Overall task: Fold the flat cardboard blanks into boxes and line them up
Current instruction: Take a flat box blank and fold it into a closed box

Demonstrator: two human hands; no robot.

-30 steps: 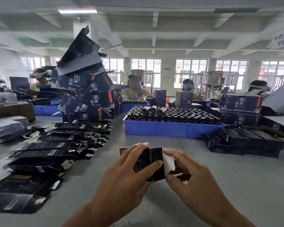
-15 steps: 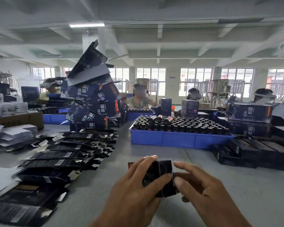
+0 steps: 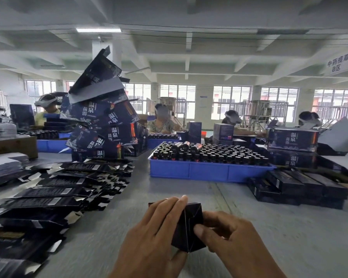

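Grey desk point(image 3: 249, 227) in a workshop hall, with other seated workers beyond. Left hand point(image 3: 157, 233) grips a small dark box point(image 3: 187, 231) from its left side, fingers curled over the top; right hand point(image 3: 229, 241) closes on the end facing the camera, thumb pressing where the end flaps meet. Neither hand is released. The box is held between the two hands, just above the desk and near the viewer.

Left of the left hand lie overlapping rows of flat blanks point(image 3: 54, 193). Beyond them stands a leaning heap of larger printed cartons point(image 3: 105, 121). Ahead of the hands sits a blue tray point(image 3: 209, 171) packed with bottles point(image 3: 209, 155). To the far right of the right hand, finished boxes point(image 3: 297, 185) lie side by side in a row.

Step in hand, as judged: closing the end of the box — the flaps appear folded in but not yet fully seated. To do it well, keep the left hand firm so the sleeve stays square, tuck the last flap along its crease rather than across it, and press evenly so the thin card does not buckle. The box would then join the row on the right, edges flush with its neighbours.
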